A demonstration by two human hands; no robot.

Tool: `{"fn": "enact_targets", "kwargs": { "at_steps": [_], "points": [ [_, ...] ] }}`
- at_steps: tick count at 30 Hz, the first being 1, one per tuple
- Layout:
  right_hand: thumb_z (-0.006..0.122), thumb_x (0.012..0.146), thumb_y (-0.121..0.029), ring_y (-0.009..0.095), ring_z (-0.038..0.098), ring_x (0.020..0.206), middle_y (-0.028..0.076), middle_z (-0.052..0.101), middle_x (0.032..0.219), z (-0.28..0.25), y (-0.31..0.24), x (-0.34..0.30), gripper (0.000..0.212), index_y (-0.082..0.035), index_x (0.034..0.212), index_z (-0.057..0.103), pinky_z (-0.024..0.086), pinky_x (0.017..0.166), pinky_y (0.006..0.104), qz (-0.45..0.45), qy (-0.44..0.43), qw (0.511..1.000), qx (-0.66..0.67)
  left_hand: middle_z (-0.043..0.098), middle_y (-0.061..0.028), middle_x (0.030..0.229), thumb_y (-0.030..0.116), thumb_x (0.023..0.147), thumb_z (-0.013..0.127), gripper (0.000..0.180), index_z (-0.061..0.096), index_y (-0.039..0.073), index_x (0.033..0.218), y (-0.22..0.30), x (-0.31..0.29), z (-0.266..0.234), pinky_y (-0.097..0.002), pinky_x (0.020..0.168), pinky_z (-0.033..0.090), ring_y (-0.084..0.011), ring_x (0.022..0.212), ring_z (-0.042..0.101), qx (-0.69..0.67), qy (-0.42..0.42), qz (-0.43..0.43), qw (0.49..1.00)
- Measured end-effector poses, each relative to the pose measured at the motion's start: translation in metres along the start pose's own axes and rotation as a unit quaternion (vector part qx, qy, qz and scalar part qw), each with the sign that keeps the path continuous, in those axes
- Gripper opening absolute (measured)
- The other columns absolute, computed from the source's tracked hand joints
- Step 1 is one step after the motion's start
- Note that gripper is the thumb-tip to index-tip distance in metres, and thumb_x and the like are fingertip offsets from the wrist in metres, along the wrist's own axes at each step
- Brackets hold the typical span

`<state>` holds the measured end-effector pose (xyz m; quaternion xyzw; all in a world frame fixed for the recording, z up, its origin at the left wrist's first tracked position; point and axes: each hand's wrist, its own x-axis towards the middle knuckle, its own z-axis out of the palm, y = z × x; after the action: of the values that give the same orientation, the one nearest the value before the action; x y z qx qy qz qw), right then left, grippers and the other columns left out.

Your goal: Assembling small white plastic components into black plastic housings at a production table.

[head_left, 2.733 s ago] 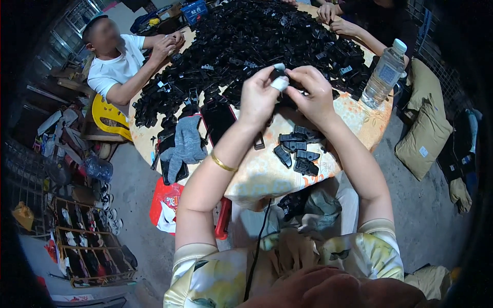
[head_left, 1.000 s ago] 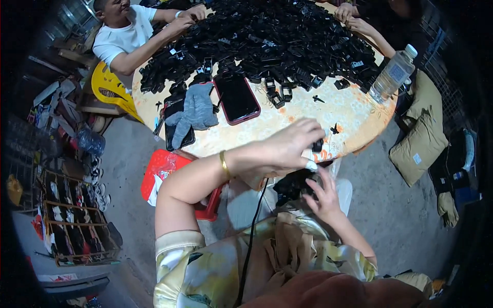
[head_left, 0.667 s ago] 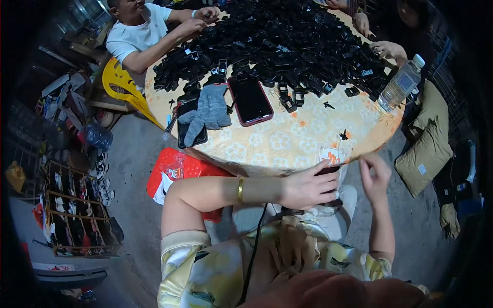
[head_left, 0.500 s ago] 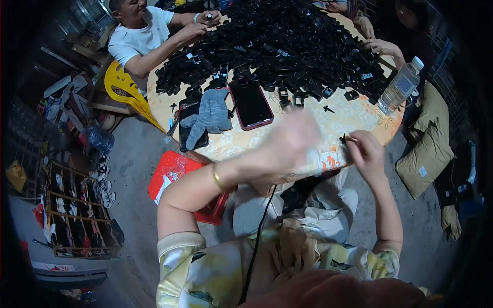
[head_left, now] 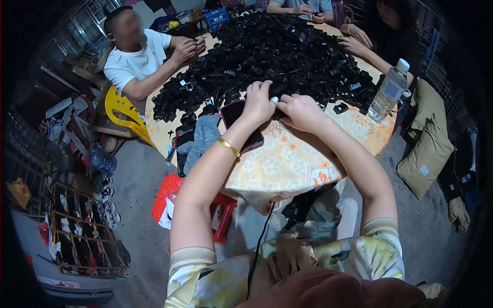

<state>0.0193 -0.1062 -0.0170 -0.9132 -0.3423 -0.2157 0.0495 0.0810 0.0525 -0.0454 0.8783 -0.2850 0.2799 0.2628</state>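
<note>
Both my hands are at the near edge of a big heap of small black plastic parts (head_left: pixel 292 56) on a round table with a flowered cloth (head_left: pixel 267 167). My left hand (head_left: pixel 259 105) reaches onto the heap, its fingers bent and apart; a pale band or cap shows at one digit. Beside it, almost touching, my right hand (head_left: pixel 303 114) has its fingers curled together; what they grip is hidden. Under my left wrist lies a dark phone (head_left: pixel 255 141) in a red case, partly covered. A grey knitted glove (head_left: pixel 205 136) lies left of my forearm.
A water bottle (head_left: pixel 389 92) stands at the table's right. A person in white (head_left: pixel 136 61) sits at the left, others around the far side. A red plastic stool (head_left: pixel 167 197) stands below the table's left edge; tan sacks (head_left: pixel 423 156) lie right.
My hands have moved forward from the near edge to the heap and come together. The small black piece in my right fingers no longer shows. The view has shifted slightly.
</note>
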Motion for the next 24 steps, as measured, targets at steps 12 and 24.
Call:
{"fn": "enact_targets", "kwargs": {
  "at_steps": [12, 24],
  "points": [
    [0.069, 0.072, -0.010, 0.020, 0.060, 0.073, 0.010, 0.062, 0.086, 0.000, 0.070, -0.017, 0.021, -0.002, 0.090, 0.063, 0.048, 0.064, 0.0263, 0.206, 0.347, 0.894, 0.192, 0.060, -0.0138, 0.103, 0.018, 0.075, 0.063, 0.030, 0.063, 0.008, 0.103, 0.040, 0.093, 0.026, -0.0375, 0.084, 0.045, -0.0310, 0.098, 0.055, 0.054, -0.131, -0.062, 0.988],
    [0.063, 0.079, -0.005, 0.010, 0.057, 0.085, 0.005, 0.061, 0.099, -0.003, 0.082, -0.018, 0.035, 0.000, 0.112, 0.055, 0.046, 0.077, 0.0221, 0.262, 0.405, 0.663, 0.572, 0.060, -0.0096, 0.096, 0.008, 0.083, 0.052, 0.024, 0.055, 0.002, 0.106, 0.059, 0.085, 0.030, -0.0322, 0.070, 0.051, -0.0237, 0.077, 0.061, -0.360, -0.115, -0.171, 0.910]
  ]
}}
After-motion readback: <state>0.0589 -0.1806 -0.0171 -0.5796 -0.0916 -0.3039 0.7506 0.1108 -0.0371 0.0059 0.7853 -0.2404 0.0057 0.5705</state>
